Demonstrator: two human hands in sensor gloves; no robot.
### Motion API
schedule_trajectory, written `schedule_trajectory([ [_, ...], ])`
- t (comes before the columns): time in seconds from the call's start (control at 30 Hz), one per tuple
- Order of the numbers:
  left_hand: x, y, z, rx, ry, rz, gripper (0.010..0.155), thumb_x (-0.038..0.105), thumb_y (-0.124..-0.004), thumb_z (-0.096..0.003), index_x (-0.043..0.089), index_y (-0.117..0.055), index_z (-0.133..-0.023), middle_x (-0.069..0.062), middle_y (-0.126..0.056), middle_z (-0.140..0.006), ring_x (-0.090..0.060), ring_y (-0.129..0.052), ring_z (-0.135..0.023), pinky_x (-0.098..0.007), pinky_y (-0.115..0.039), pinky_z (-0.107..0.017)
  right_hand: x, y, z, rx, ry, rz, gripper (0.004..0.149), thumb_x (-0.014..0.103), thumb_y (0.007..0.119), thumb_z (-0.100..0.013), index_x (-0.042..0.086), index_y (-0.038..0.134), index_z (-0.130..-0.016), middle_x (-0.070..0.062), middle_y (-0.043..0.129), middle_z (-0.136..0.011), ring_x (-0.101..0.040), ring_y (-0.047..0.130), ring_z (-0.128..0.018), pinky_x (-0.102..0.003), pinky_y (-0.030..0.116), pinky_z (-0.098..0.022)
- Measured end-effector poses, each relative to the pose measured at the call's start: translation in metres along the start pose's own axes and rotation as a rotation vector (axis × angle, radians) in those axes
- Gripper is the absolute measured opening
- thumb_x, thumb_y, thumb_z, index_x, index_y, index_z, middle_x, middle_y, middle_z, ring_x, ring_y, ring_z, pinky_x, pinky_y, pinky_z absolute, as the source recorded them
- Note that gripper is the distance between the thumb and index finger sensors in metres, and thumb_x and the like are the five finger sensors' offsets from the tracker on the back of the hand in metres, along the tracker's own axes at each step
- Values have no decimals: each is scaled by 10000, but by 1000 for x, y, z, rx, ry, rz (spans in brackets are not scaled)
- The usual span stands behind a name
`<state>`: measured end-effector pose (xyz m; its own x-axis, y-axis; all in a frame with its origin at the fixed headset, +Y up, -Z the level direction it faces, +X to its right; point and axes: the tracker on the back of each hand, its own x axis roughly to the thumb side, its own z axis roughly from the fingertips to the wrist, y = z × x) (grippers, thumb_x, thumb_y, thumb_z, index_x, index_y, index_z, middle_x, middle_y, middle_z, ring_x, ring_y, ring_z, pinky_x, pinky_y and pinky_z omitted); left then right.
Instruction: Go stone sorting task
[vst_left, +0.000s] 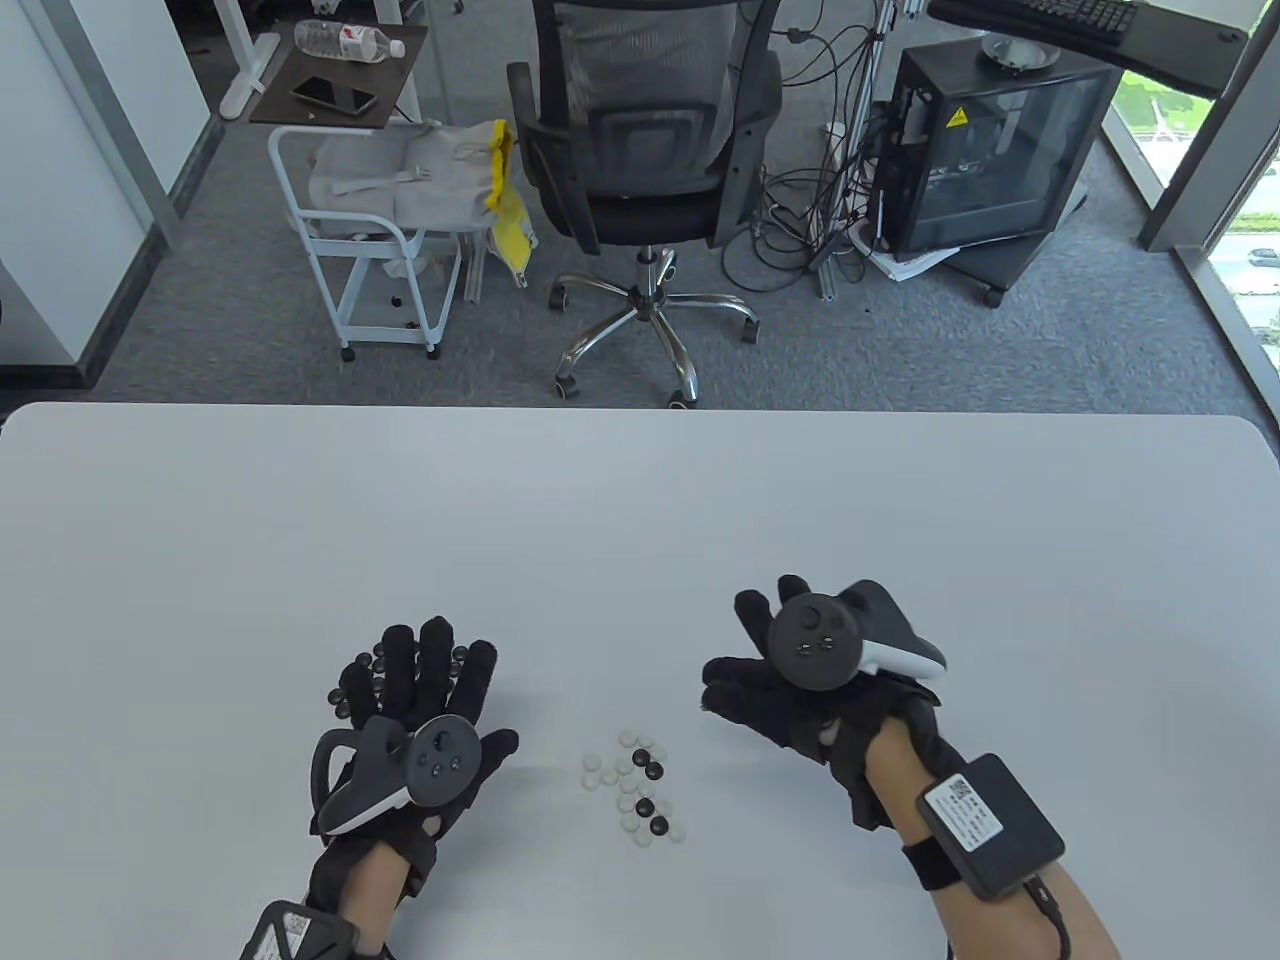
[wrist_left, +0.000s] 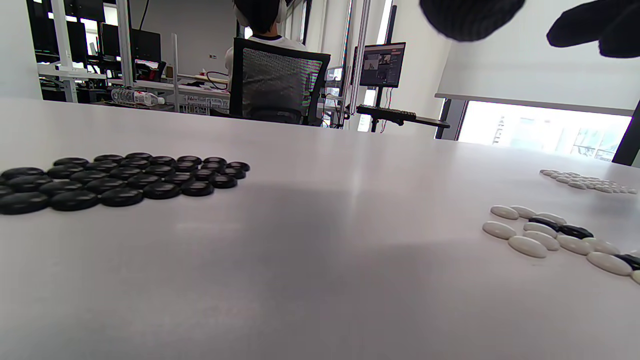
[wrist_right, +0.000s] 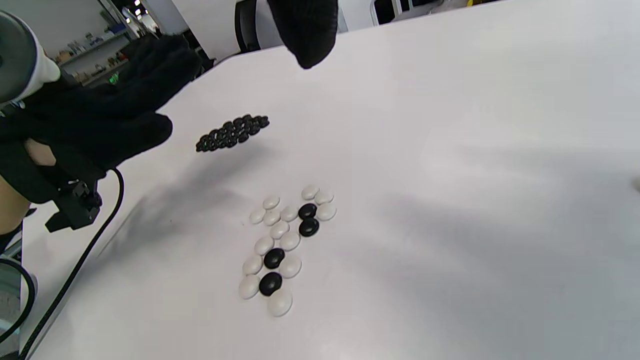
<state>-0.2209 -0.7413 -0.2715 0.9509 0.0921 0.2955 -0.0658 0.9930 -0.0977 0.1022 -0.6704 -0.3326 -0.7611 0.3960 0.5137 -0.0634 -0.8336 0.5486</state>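
Table view: left hand (vst_left: 415, 715) flat, fingers straight, released, over black stones (vst_left: 362, 668), mostly hiding them. Right hand (vst_left: 790, 690) at 3 o'clock of mixed stones (vst_left: 633, 785), fingers relaxed, holding nothing; hides whatever lies under it. Mixed stones between hands on bench (vst_left: 640, 500).

Left wrist view: black pile fully shown at 9 o'clock; white stones (wrist_left: 590, 182) at 3 o'clock, unseen from above.

Right wrist view: mixed cluster centre, four black among white; black pile at 11 o'clock.
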Motion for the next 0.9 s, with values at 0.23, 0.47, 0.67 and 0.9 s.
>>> schedule_trajectory([
  [0.23,-4,0,1,-26,9,26,813,571,-523,-583,178,-151,-1191,-290,78,-1169,-570,125,-983,-837,-51,-559,22,42,-63,195,-2,48,681,498,513,-617,75,667,-1128,-431,133,-1148,-693,-30,-916,-889,74,-525],
  [0.47,-8,0,0,-35,16,47,812,570,-523,-584,180,-152,-1192,-291,87,-1165,-570,133,-978,-837,-46,-557,25,72,-93,267,33,103,707,498,506,-611,64,572,-1164,-436,93,-1135,-693,-41,-910,-890,72,-526],
  [0.67,-10,0,0,-37,21,61,812,570,-522,-584,181,-151,-1193,-289,92,-1164,-569,136,-977,-837,-44,-556,-4,63,-95,226,119,59,678,495,508,-608,96,600,-1148,-425,121,-1145,-690,-26,-921,-893,75,-530],
  [0.9,-12,1,1,-45,26,71,812,570,-521,-584,180,-154,-1194,-291,92,-1163,-570,138,-976,-838,-44,-554,-52,45,-67,193,264,72,660,496,509,-603,114,674,-1114,-407,152,-1155,-683,-11,-935,-895,79,-534],
])
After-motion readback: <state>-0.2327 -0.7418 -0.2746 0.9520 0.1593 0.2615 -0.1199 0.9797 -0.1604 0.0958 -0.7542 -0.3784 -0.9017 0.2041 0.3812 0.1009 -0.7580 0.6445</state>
